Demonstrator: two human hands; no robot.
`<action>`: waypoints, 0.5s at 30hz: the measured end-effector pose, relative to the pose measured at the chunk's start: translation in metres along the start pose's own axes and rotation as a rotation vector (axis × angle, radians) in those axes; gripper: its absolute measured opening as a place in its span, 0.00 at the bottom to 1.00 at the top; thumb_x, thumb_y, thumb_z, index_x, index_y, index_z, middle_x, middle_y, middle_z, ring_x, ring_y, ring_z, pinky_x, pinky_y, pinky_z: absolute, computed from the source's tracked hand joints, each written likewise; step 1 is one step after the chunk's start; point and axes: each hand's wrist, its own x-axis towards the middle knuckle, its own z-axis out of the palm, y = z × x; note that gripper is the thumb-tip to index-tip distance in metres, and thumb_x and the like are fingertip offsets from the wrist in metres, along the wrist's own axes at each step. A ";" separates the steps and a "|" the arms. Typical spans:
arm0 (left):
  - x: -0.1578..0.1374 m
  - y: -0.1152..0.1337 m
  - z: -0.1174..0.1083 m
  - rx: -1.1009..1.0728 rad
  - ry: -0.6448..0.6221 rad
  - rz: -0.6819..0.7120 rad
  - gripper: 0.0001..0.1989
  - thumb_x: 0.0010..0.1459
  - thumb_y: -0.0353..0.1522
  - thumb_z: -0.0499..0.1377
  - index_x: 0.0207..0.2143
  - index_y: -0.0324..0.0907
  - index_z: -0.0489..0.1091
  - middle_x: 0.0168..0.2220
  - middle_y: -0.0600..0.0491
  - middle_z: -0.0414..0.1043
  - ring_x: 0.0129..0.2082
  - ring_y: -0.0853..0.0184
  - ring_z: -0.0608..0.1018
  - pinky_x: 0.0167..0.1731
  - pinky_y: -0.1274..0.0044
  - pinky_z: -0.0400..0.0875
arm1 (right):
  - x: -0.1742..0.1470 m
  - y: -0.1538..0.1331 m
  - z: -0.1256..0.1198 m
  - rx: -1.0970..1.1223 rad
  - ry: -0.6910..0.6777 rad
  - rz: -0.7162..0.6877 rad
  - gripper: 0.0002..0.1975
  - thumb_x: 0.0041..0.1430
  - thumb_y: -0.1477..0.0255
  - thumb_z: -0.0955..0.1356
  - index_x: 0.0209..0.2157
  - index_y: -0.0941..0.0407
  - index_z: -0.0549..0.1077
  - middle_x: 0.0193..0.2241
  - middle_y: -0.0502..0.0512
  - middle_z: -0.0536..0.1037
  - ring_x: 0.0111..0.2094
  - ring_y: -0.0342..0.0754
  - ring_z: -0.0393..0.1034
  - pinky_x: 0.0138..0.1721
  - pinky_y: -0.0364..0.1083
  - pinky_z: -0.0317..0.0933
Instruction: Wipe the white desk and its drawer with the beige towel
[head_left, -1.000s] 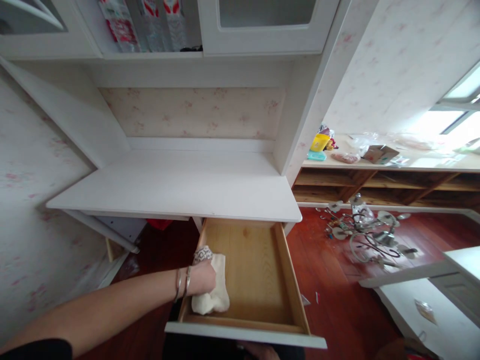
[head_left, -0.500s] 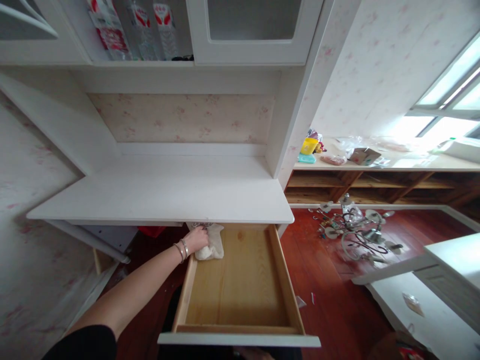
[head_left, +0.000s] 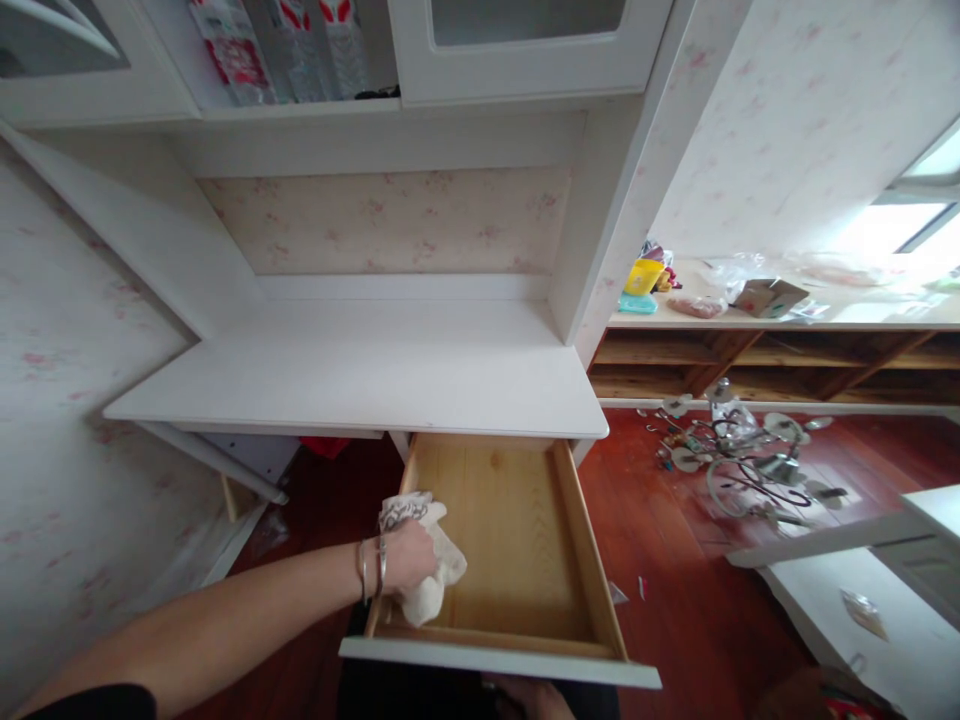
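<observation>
My left hand (head_left: 411, 556), with bracelets on the wrist, is closed around a cream cloth (head_left: 448, 560) with a dark printed pattern at one end. It presses the cloth over the left side wall of a pulled-out wooden drawer (head_left: 517, 550), near the front corner. Part of the cloth hangs inside onto the drawer's bottom. The drawer has a white front panel (head_left: 495, 662) and sits under a white desk (head_left: 375, 375). My right hand (head_left: 534, 697) shows only partly at the bottom edge, just below the front panel; its fingers are hidden.
Above the desk, plastic bottles (head_left: 345, 55) stand in a white cabinet (head_left: 525, 70). A chandelier (head_left: 757, 455) lies on the red wood floor to the right. Beyond it, a low shelf unit (head_left: 675, 350) carries a yellow container (head_left: 643, 277) and a box (head_left: 769, 297). A white furniture piece (head_left: 832, 610) lies at lower right.
My left hand has slid the cloth along the drawer's left wall from the back toward the front. More of my right hand shows below the panel. The view has shifted slightly.
</observation>
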 end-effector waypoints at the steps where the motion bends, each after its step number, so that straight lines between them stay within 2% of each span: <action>1: -0.004 0.007 -0.001 0.005 -0.045 0.013 0.13 0.35 0.28 0.63 0.13 0.42 0.58 0.17 0.53 0.67 0.28 0.57 0.75 0.39 0.62 0.66 | 0.000 -0.001 0.000 -0.021 -0.013 -0.015 0.18 0.49 0.65 0.68 0.43 0.41 0.80 0.50 0.47 0.78 0.55 0.61 0.68 0.58 0.55 0.57; 5: -0.005 0.024 -0.021 -0.046 -0.119 0.019 0.08 0.36 0.27 0.61 0.15 0.43 0.61 0.21 0.52 0.71 0.28 0.57 0.75 0.39 0.62 0.68 | -0.003 -0.006 0.000 -0.097 -0.052 -0.045 0.21 0.55 0.69 0.63 0.49 0.43 0.77 0.51 0.49 0.78 0.55 0.59 0.69 0.59 0.54 0.57; 9: 0.011 0.036 -0.036 -0.177 -0.122 -0.030 0.08 0.40 0.31 0.60 0.15 0.45 0.62 0.15 0.53 0.64 0.21 0.59 0.72 0.27 0.65 0.69 | -0.007 -0.014 -0.001 -0.121 -0.045 -0.046 0.23 0.56 0.71 0.62 0.51 0.44 0.76 0.51 0.51 0.77 0.56 0.57 0.68 0.58 0.52 0.57; 12: 0.027 0.055 -0.034 -0.278 -0.135 -0.007 0.07 0.41 0.31 0.59 0.15 0.45 0.63 0.15 0.53 0.62 0.19 0.61 0.70 0.23 0.68 0.67 | -0.008 -0.014 0.000 -0.131 -0.033 -0.031 0.24 0.55 0.70 0.62 0.52 0.44 0.75 0.53 0.50 0.76 0.57 0.57 0.67 0.59 0.52 0.56; 15: 0.045 0.081 -0.026 -0.317 -0.144 0.025 0.05 0.39 0.31 0.61 0.19 0.44 0.65 0.19 0.52 0.66 0.21 0.61 0.71 0.23 0.68 0.68 | -0.005 -0.005 0.005 -0.135 -0.026 -0.052 0.24 0.53 0.70 0.61 0.50 0.43 0.76 0.53 0.49 0.76 0.56 0.58 0.68 0.57 0.52 0.58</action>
